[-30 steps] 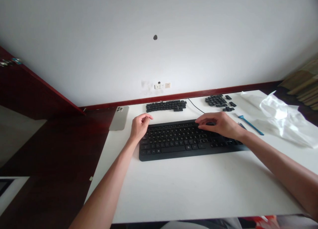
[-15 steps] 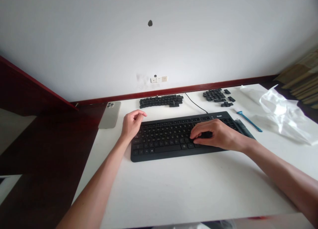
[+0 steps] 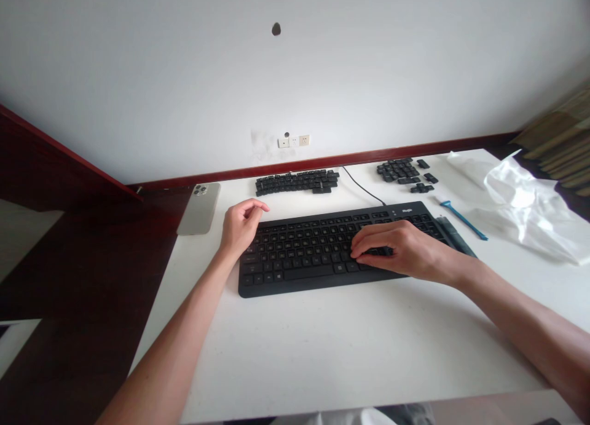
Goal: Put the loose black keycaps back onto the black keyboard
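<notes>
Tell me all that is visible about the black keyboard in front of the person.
The keyboard is black, wide and flat, apparently plastic, with small pale legends on its keys. It lies flat on the white table, slightly turned, its right end farther away. A thin black cable runs from its rear edge toward the wall. The right hand rests on keys right of centre, fingers bent down onto them. The left hand is at its left end, loosely curled; whether it touches is unclear.

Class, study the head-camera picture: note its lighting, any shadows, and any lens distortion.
Head view: soft, even light; faint shadows under the right hand on the keyboard; wide-angle bending curves the skirting board and table edges; keycap legends too small to read.
</notes>
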### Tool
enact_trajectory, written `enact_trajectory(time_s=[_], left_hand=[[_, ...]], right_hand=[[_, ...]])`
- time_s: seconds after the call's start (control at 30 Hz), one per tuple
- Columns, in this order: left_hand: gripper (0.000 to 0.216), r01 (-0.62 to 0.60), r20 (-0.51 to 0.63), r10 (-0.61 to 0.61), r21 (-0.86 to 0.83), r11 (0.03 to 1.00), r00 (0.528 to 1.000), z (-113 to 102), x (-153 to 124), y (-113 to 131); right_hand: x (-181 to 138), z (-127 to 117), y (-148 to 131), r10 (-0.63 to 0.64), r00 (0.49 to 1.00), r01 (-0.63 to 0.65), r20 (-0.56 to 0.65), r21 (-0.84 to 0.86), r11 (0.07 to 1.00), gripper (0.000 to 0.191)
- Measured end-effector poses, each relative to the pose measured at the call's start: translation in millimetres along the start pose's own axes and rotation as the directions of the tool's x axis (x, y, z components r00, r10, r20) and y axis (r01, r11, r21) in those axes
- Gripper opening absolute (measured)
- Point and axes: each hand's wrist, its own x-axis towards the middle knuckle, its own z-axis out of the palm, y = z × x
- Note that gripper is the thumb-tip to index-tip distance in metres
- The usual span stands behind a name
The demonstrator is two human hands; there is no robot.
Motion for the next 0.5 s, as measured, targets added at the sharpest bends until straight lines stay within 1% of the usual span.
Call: enact_trajectory(time_s=[0.27, 0.5], left_hand=[[0.023, -0.021, -0.001, 0.021, 0.006, 1.0, 1.0, 0.0, 0.2, -0.1], [0.023, -0.009, 0.002, 0.009, 0.013, 1.0, 1.0, -0.1, 0.4, 0.2]], right_hand=[[1.0, -1.7, -3.0, 0.008, 1.0, -0.008, -0.003, 0.008, 1.0, 0.019], [1.1, -3.2, -4.2, 0.072, 0.997, -0.073, 0.008, 0.003, 0.997, 0.024]])
